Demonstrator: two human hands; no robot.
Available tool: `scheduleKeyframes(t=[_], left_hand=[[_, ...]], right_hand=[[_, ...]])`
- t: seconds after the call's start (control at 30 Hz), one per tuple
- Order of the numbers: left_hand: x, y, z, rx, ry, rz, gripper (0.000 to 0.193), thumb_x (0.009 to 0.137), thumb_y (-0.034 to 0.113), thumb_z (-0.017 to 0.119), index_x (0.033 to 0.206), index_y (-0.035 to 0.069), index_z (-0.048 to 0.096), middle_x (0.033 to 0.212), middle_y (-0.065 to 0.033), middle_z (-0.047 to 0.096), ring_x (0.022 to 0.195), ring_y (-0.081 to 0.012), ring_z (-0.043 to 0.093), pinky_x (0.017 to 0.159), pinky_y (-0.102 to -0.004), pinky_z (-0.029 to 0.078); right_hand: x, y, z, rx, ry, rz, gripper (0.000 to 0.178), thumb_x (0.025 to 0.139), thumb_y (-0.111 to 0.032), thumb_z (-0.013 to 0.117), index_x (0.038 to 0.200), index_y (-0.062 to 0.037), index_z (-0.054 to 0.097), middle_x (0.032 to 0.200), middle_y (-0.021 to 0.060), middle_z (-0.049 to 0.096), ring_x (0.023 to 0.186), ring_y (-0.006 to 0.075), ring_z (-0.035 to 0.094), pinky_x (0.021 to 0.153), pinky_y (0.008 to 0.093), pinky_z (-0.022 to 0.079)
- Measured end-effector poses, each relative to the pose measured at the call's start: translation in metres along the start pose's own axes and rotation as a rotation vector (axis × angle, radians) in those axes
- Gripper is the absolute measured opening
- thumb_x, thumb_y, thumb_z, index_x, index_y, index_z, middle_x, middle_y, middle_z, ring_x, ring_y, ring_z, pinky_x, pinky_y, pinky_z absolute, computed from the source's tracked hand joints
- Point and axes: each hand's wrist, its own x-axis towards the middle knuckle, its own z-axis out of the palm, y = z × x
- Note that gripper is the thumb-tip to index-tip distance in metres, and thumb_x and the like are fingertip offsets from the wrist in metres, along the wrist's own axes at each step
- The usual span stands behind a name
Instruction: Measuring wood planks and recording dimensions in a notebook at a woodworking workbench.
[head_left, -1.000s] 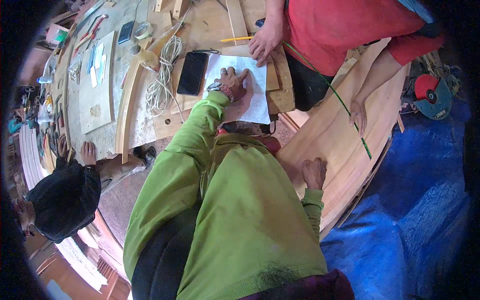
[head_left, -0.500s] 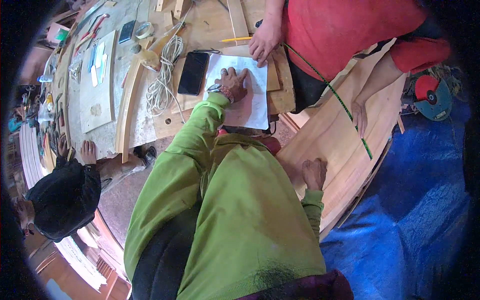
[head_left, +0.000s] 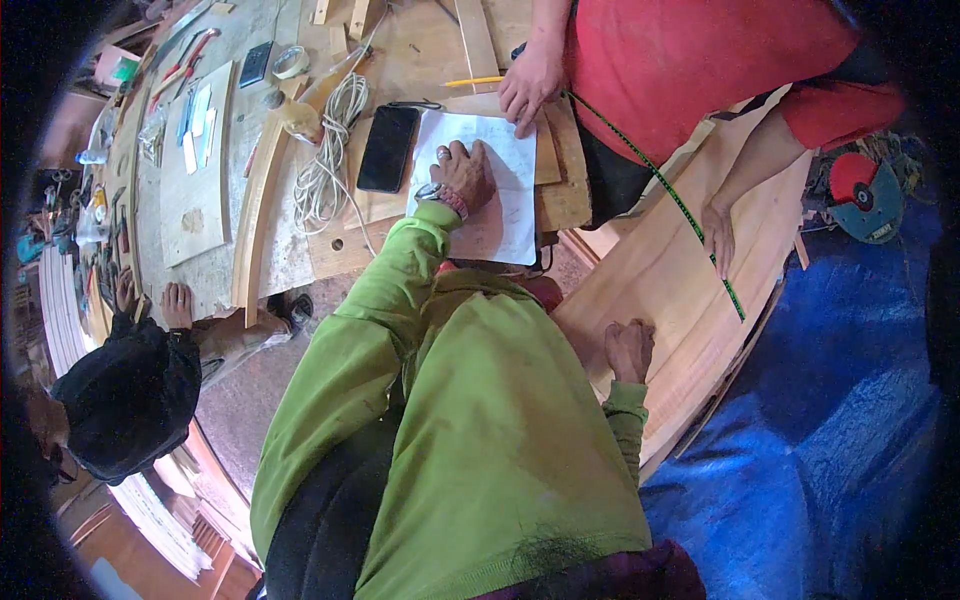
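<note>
1. Workshop room with a worn wooden table (head_left: 430, 50) at the upper left; a wide wooden board (head_left: 690, 330) spans the right side, above a blue tarp (head_left: 790, 430)
2. Paper sheet (head_left: 510, 215) lies near the table's right corner, its lower end reaching past the near edge
3. Left hand (head_left: 463, 180) rests flat on that sheet, fingers moderately spread and gripping nothing
4. Right hand (head_left: 629, 350) is against the board, fingers apparently curled in; I cannot tell whether they enclose anything
5. Being thin and creased, the sheet should be light, limp and easily torn; its corners or free right edge look the best hold
6. By its breadth, the board is probably stiff and heavy, best taken by both long edges
7. Close to the sheet's left edge lies a black phone (head_left: 386, 150), with a coiled pale cord (head_left: 335, 135) beyond it
8. One co-worker's hand (head_left: 530, 85) covers the sheet's upper right corner, near a yellow pencil (head_left: 472, 81); their other hand (head_left: 717, 235) is by a green tape measure (head_left: 665, 180) crossing the board, obstructing access there
</note>
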Motion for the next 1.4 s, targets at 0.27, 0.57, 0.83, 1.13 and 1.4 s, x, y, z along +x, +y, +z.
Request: scheduleKeyframes(t=[0.27,0.57,0.83,1.13,1.4], left_hand=[[-0.001,0.0,-0.002,-0.009,0.001,-0.04,0.045,0.07,0.021,0.059,0.109,0.005,0.045,0.104,-0.0192,0.045,0.102,-0.0387,0.044,0.078,-0.05,0.042],[-0.001,-0.005,-0.006,-0.009,-0.025,0.028,0.048,0.072,0.027,0.059,0.116,0.015,0.045,0.101,-0.018,0.044,0.101,-0.039,0.044,0.076,-0.0493,0.043],[-0.003,-0.006,-0.008,-0.013,-0.01,0.039,0.048,0.071,0.029,0.059,0.117,0.022,0.047,0.103,-0.0183,0.044,0.101,-0.04,0.044,0.075,-0.0505,0.043],[-0.006,-0.003,-0.005,0.016,0.067,0.069,0.034,0.078,0.03,0.051,0.111,0.024,0.052,0.097,-0.0177,0.047,0.094,-0.0389,0.048,0.071,-0.0488,0.045],[-0.005,-0.01,0.009,0.011,0.127,0.047,0.045,0.069,0.032,0.06,0.112,0.026,0.049,0.099,-0.0148,0.044,0.094,-0.036,0.046,0.069,-0.0482,0.044]], right_hand=[[0.0,-0.002,-0.003,-0.041,0.023,-0.001,0.039,0.074,-0.028,0.05,0.087,0.0089,0.055,0.097,0.0294,0.052,0.089,0.042,0.052,0.077,0.0471,0.045],[0.003,0.004,0.005,-0.073,0.033,-0.08,0.038,0.074,-0.026,0.05,0.086,0.0092,0.056,0.095,0.0295,0.052,0.087,0.0429,0.053,0.076,0.0474,0.047],[-0.003,-0.005,-0.003,-0.001,0.076,-0.025,0.037,0.075,-0.025,0.05,0.086,0.0094,0.055,0.089,0.0288,0.053,0.09,0.0426,0.052,0.078,0.0475,0.045],[-0.004,-0.012,-0.011,-0.019,0.08,-0.006,0.035,0.073,-0.023,0.049,0.084,0.009,0.056,0.09,0.0293,0.054,0.089,0.0424,0.052,0.079,0.0478,0.045],[-0.003,-0.01,-0.009,-0.021,0.03,0.022,0.037,0.073,-0.024,0.049,0.085,0.0105,0.055,0.09,0.0295,0.054,0.087,0.0424,0.053,0.077,0.0479,0.045]])
